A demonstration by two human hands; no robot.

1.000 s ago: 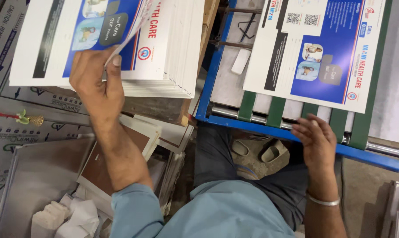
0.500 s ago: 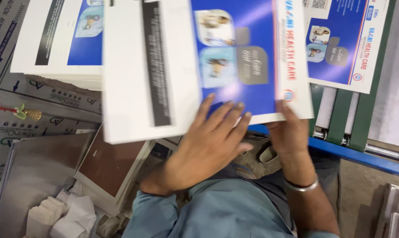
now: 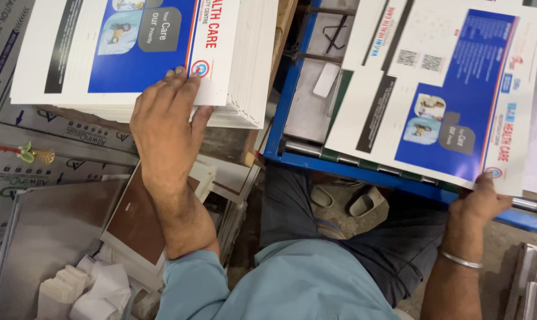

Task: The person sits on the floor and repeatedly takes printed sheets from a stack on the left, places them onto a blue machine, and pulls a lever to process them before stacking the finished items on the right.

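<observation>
My left hand (image 3: 165, 121) rests on the near corner of the top sheet of a tall stack of white-and-blue printed sheets (image 3: 132, 53) at the upper left, fingers spread over the edge. At the right, my right hand (image 3: 480, 198) pinches the near corner of one loose printed sheet (image 3: 446, 101). That sheet lies tilted over the blue metal machine frame (image 3: 363, 169), on top of more printed sheets.
A grey metal tray (image 3: 49, 231) and brown boards (image 3: 135, 216) lie at the lower left, with crumpled white cloths (image 3: 90, 287) beside them. Flattened cartons (image 3: 73, 139) lie under the stack. My knees and a pair of sandals (image 3: 351, 201) are below the frame.
A sheet that both hands carried across the middle now lies on the right over the blue frame. My left hand went back to the stack at the left.
</observation>
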